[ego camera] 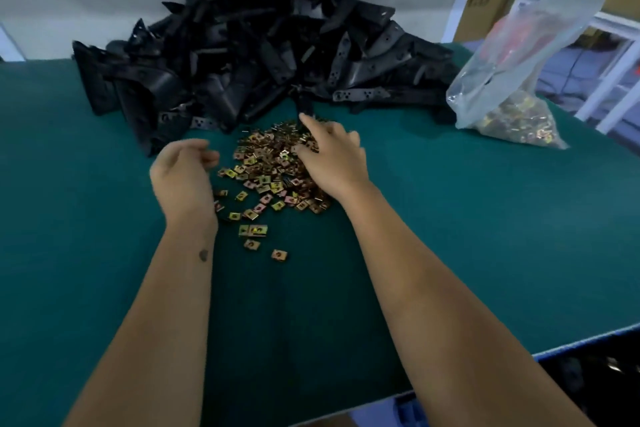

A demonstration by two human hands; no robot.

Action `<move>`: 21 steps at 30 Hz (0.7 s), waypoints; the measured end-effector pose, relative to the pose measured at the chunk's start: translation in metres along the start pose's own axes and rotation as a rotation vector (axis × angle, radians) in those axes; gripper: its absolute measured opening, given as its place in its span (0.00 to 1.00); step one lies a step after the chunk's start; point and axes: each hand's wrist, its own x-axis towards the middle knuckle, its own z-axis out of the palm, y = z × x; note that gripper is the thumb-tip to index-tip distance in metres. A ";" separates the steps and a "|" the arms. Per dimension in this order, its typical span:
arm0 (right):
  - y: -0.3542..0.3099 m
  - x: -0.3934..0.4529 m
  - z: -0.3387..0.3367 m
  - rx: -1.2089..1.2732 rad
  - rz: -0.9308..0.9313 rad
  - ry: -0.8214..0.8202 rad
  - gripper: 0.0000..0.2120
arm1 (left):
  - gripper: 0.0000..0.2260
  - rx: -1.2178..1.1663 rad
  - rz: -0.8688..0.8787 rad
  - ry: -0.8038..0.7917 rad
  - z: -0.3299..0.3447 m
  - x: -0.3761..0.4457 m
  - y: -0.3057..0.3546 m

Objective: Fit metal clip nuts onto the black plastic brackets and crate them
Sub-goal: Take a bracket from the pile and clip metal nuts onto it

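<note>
Head view: matte black brackets heaped at back of green surface; flat brassy clip nuts scattered in front; right hand w/ fingers spread on nuts; left hand loosely curled, grasping nothing visible; clear bag at right.

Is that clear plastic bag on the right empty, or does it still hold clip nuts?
Not empty: the clear plastic bag slumps on the green table with clip nuts filling its bottom.
</note>
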 end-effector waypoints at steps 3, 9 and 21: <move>-0.001 0.013 0.002 -0.062 0.016 -0.049 0.24 | 0.15 0.170 0.045 -0.123 0.017 -0.008 -0.007; 0.000 0.025 -0.001 0.037 0.099 -0.118 0.27 | 0.13 0.423 0.131 -0.152 0.036 -0.013 -0.017; 0.002 0.010 -0.005 0.490 0.103 0.292 0.17 | 0.15 0.168 0.040 -0.169 0.031 -0.008 -0.012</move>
